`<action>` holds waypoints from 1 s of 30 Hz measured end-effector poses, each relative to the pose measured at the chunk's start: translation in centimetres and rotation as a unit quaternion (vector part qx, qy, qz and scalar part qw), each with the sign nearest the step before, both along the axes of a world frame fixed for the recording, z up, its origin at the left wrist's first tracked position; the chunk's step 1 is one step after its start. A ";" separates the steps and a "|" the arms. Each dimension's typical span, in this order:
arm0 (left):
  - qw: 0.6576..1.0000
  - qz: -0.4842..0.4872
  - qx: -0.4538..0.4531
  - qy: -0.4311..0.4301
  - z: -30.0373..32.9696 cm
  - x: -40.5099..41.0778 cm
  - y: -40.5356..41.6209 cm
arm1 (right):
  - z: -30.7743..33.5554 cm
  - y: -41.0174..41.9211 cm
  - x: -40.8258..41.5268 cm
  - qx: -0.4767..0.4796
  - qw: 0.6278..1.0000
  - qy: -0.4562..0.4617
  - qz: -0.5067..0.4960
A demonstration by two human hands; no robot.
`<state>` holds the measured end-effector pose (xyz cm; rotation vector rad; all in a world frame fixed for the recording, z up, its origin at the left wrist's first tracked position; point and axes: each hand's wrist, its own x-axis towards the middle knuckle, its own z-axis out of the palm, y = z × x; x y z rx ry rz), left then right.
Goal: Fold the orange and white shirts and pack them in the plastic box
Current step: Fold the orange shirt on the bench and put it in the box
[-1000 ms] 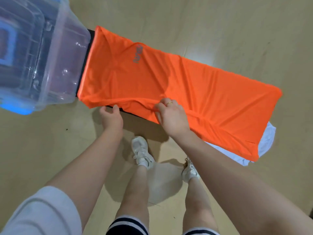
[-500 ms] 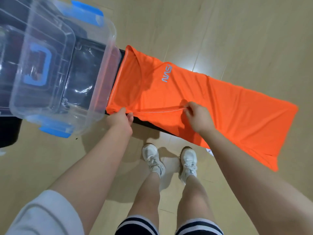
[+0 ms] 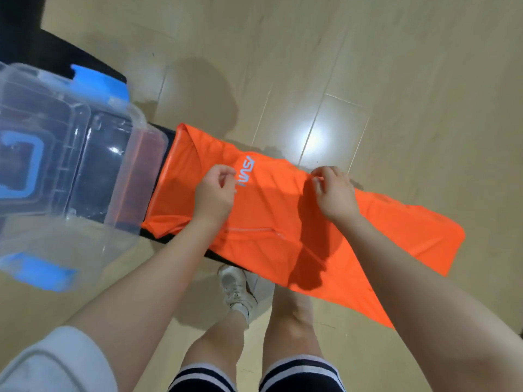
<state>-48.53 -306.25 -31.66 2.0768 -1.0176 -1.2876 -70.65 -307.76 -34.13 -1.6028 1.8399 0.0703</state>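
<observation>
Head view, one item in work: orange shirt (image 3: 283,222), already narrowed to a long strip, lying on a black bench (image 3: 158,239) with its collar end against the plastic box (image 3: 85,171) and its hem end hanging off toward the right, over the floor (image 3: 396,80).
Long axis: runs from upper left at the box to lower right, across the person's front.
Left hand (image 3: 215,193): resting on the strip beside the printed lettering, near the collar end; fingers curled, and whether they pinch cloth cannot be told.
Right hand (image 3: 334,190): at the far edge near mid-length, fingertips drawn together on that edge in what looks like a pinch.
Box: open, just left of the shirt, nearer the left hand.
White shirt: not visible.
Judgement: any crosswise fold must bring the hanging hem end leftward along the axis toward the collar; the right hand lies nearer that end, though still well short of it.
</observation>
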 end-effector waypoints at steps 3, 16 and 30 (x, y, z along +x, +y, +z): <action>0.996 -0.093 0.009 -0.003 -1.1 -3.2 -5.0 | -1.5 -3.8 -2.4 0.058 0.995 -0.069 -0.038; 0.787 -0.492 0.368 -0.054 -11.5 -8.8 -13.4 | -11.9 -7.4 -6.8 0.450 0.880 -0.148 0.025; 0.897 -0.436 0.075 0.027 -1.7 -6.2 -12.5 | 1.0 -6.0 -8.8 0.057 0.990 -0.085 0.099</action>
